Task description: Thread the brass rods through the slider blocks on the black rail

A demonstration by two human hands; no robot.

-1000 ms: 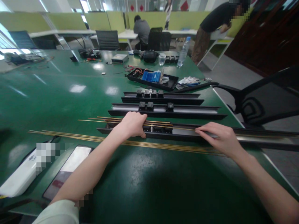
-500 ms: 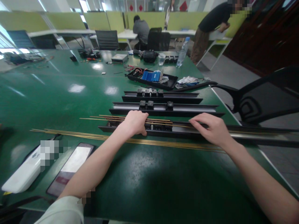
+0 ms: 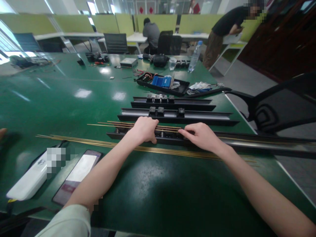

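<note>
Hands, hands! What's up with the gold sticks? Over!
Left hand over upper rods, black rail. Right hand at those rods' right ends. Maybe in the way: lower rods under left forearm.

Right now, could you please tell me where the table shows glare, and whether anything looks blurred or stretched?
Head view: bright glare patches on the green table, beyond the left hand; head view: the thin rods look fairly clear, the far chair softer; head view: the near black chair seems stretched, and square blocks hide part of the white case.
</note>
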